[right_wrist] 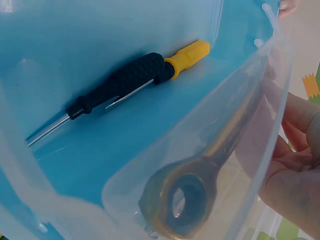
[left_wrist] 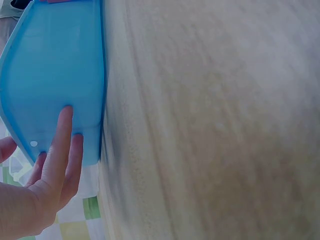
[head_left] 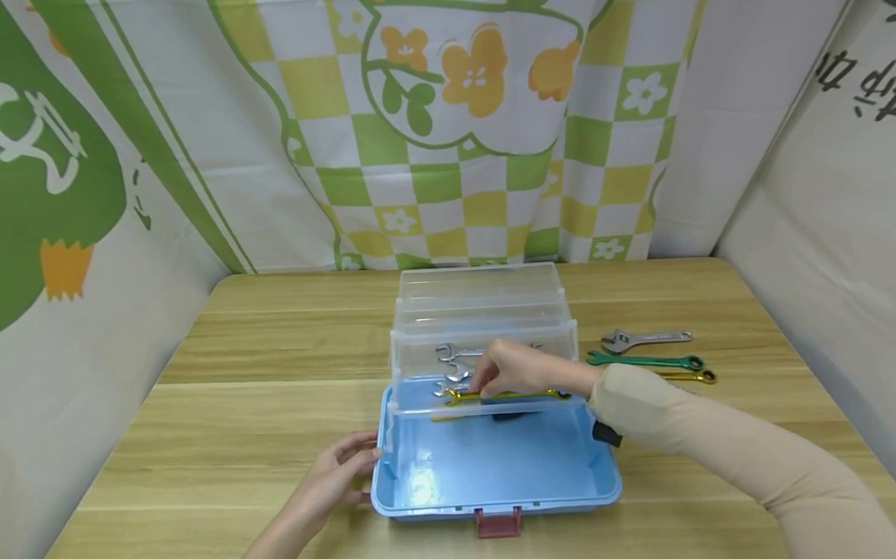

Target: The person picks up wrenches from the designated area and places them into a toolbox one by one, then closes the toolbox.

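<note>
A light-blue toolbox (head_left: 428, 507) stands with its clear tiered trays (head_left: 486, 290) folded up at the back. My right hand (head_left: 515, 368) pinches a gold combination wrench (head_left: 456, 398) at the lowest tray. Through the cloudy plastic in the right wrist view, its ring end (right_wrist: 155, 200) shows. Silver wrenches (head_left: 451, 353) lie in the trays behind. My left hand (head_left: 329, 472) touches the box's left side; in the left wrist view its straight fingers (left_wrist: 61, 142) rest along the outer wall, with the thumb near the rim.
Inside the box, under the tray, lie a black-handled screwdriver (right_wrist: 125, 77) and a yellow handle (right_wrist: 190, 57). On the table to the right are an adjustable wrench (head_left: 653, 337), a green ratchet wrench (head_left: 647, 360) and another gold wrench (head_left: 688, 376). A patterned curtain (head_left: 475, 203) hangs behind.
</note>
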The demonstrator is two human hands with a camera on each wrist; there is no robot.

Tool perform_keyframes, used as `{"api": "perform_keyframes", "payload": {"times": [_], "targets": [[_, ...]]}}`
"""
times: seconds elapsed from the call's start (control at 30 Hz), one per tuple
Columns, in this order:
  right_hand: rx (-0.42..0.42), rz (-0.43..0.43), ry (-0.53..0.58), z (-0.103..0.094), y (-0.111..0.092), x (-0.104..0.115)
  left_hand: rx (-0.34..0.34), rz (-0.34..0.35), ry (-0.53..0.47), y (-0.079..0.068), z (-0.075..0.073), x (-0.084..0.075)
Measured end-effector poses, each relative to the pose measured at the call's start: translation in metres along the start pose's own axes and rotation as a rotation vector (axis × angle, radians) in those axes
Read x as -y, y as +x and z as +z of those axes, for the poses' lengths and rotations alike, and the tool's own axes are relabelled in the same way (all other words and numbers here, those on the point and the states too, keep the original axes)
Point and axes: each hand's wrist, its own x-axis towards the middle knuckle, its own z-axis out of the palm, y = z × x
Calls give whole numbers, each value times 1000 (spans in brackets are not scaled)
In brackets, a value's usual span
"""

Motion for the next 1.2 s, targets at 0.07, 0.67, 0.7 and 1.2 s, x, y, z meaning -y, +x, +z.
{"api": "perform_keyframes", "payload": {"times": [0.07, 0.67, 0.7, 1.2], "targets": [[-3, 2, -12, 0, 0, 0, -3, -2, 1, 0, 0, 0], [-28, 36, -79, 5, -2, 3, -34, -10, 3, 1, 1, 1], [-31, 34, -96, 5, -2, 3, -33, -9, 4, 1, 1, 1], [-89, -8, -128, 6, -12, 1, -29, -9, 4, 1, 1, 1]]}}
